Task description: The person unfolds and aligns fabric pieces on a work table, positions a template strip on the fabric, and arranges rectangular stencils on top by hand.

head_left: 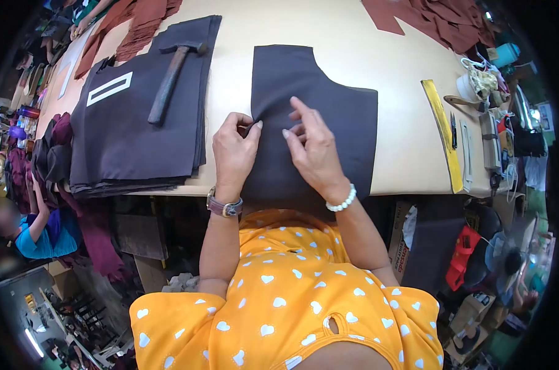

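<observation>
A dark cut fabric piece [335, 123] with a curved notch at its upper right lies flat in front of me, its lower end at the table's near edge. My left hand [236, 145] pinches the left edge of this piece between thumb and fingers, and small creases run from the pinch. Above the middle of the cloth is my right hand [313, 145], its index finger raised and the fingers apart, holding nothing. Left of them, a stack of dark fabric [131, 148] bears a hammer [171, 80] and a white rectangular frame [110, 89].
A yellow ruler [443, 135], a pen-like tool [453, 131] and a brush [461, 100] lie on the table's right side. Rust-coloured cloth [437, 21] is at the far right, more [140, 31] at the far left. A person in blue [51, 234] is at the left.
</observation>
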Available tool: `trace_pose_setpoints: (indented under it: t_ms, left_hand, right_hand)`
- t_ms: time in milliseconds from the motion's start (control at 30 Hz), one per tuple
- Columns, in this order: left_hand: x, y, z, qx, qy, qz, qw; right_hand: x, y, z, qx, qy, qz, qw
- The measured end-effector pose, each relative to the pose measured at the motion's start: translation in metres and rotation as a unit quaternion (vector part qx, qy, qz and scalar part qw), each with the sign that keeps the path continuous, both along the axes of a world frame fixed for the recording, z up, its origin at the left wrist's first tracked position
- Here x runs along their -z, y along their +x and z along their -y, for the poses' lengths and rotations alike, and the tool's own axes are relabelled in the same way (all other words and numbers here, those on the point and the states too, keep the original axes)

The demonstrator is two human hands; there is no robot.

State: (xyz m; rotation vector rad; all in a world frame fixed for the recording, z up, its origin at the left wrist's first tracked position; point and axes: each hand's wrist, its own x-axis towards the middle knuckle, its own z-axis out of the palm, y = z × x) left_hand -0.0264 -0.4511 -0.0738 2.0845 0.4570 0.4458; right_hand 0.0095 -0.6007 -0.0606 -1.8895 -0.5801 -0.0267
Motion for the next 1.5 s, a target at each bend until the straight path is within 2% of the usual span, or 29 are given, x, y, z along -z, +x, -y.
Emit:
trace_pose_setpoints:
  t_ms: [67,100,200,633,733,933,967,1067,1100,1133,1167,1200,1233,1333,1367,1467,1500]
  left_hand:
    - [0.003,-0.001,-0.006,0.001,-0.181,0.054,0.982]
    - [0.001,-0.002,-0.009,0.001,-0.291,0.039,0.956]
    - [-0.017,-0.004,-0.014,0.002,-0.453,0.027,0.891]
    - [-0.013,0.01,-0.024,0.069,-0.5,0.012,0.863]
    - [-0.021,0.012,-0.008,0.085,-0.458,0.022,0.885]
    - [-0.013,0.014,0.019,0.119,-0.233,0.069,0.963]
    - [-0.014,0.011,0.015,0.094,-0.126,0.004,0.987]
    - [-0.012,0.009,0.009,0.097,-0.171,0.071,0.978]
    - [-0.018,0.005,0.007,0.081,-0.191,0.054,0.977]
    - [-0.021,0.004,0.004,0.081,-0.162,0.094,0.979]
    - [-0.026,0.002,0.002,0.078,-0.136,0.101,0.982]
    - [-0.03,-0.001,-0.001,0.075,-0.111,0.108,0.985]
    - [-0.024,-0.003,-0.01,0.076,-0.02,0.115,0.99]
    - [-0.024,-0.014,-0.024,0.075,-0.07,0.003,0.995]
    - [-0.018,-0.015,-0.028,0.063,-0.091,0.016,0.994]
    - [-0.017,-0.021,-0.033,0.061,-0.054,-0.002,0.997]
    - [-0.023,-0.022,-0.034,0.074,-0.025,-0.02,0.997]
  right_hand:
    - [0.011,-0.001,-0.008,0.008,0.033,-0.029,0.999]
    - [0.012,0.0,-0.009,0.011,0.048,-0.043,0.998]
    - [0.013,0.002,-0.008,0.019,0.071,-0.06,0.995]
    - [0.012,0.003,-0.008,0.032,0.098,-0.097,0.99]
    - [0.01,0.003,-0.01,0.046,0.117,-0.131,0.983]
    - [-0.001,0.009,-0.022,0.091,-0.014,-0.024,0.995]
    - [-0.001,0.011,-0.021,0.081,0.029,-0.091,0.992]
    - [0.009,0.023,-0.005,0.104,0.114,-0.078,0.985]
    - [0.003,0.024,0.009,0.111,0.147,-0.153,0.971]
    - [-0.007,0.025,0.022,0.098,0.249,-0.239,0.933]
    - [-0.005,0.029,0.04,0.107,0.293,-0.251,0.916]
    - [0.001,0.036,0.063,0.119,0.287,-0.229,0.923]
    - [-0.004,0.037,0.081,0.132,0.329,-0.241,0.903]
    - [0.009,0.047,0.157,0.164,0.272,-0.249,0.915]
    - [0.01,0.049,0.176,0.184,0.244,-0.251,0.919]
    - [0.01,0.053,0.22,0.241,0.189,-0.229,0.924]
    - [0.012,0.056,0.235,0.259,0.103,-0.187,0.942]
